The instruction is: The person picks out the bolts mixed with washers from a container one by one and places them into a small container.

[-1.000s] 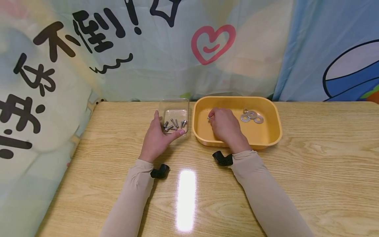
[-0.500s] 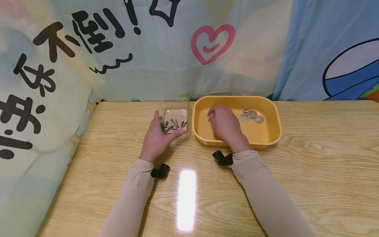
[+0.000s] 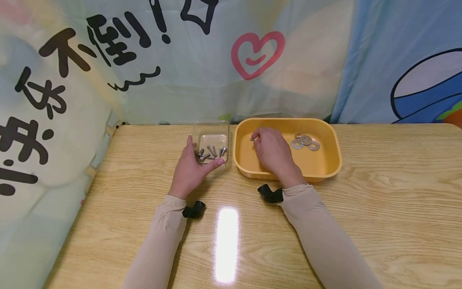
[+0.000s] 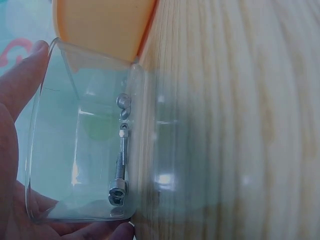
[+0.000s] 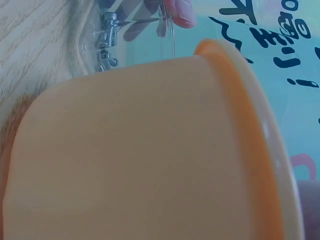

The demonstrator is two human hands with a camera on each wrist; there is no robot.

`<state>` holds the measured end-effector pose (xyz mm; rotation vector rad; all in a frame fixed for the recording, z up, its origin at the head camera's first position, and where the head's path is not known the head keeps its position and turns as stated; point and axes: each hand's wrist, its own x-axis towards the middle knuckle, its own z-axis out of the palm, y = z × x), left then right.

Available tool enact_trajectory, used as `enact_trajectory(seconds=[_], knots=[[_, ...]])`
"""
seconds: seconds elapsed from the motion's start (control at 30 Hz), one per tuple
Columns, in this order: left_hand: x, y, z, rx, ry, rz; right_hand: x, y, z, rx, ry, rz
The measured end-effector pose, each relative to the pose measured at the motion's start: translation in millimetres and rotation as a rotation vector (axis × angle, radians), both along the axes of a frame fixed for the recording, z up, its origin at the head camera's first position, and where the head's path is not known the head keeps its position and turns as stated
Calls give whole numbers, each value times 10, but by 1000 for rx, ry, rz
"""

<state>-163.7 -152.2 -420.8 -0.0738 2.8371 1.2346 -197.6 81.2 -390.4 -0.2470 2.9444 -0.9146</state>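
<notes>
My left hand [image 3: 189, 168] holds a clear plastic box [image 3: 213, 127] standing on the table. Its thumb crosses the near right corner and its fingers lie along the left side. Several silvery screws [image 3: 205, 157] lie at the box's bottom; in the left wrist view, screws [image 4: 121, 155] show through the wall. My right hand [image 3: 274, 151] reaches into a yellow tub [image 3: 247, 170] and pinches a small silvery metal piece [image 3: 252, 139] at its fingertips, too small to tell its kind. Right of that hand, several flat washers [image 3: 305, 140] lie on the tub floor.
The box and the tub stand side by side at the back of a wooden table [image 3: 390, 192], close to a printed cloth backdrop [image 3: 187, 96]. The tub's near rim runs under my right wrist. A bright light reflection [image 3: 226, 245] shows on the tabletop.
My right hand has risen slightly away from the tub's near side, with the small metal piece in its fingertips. My left hand and the box keep their place.
</notes>
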Motion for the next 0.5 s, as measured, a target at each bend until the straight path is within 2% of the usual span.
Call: enact_trajectory(seconds=[0.5], knots=[[-5,-5,7,5,-1,-4,48,-65,36,-56,67,-7]])
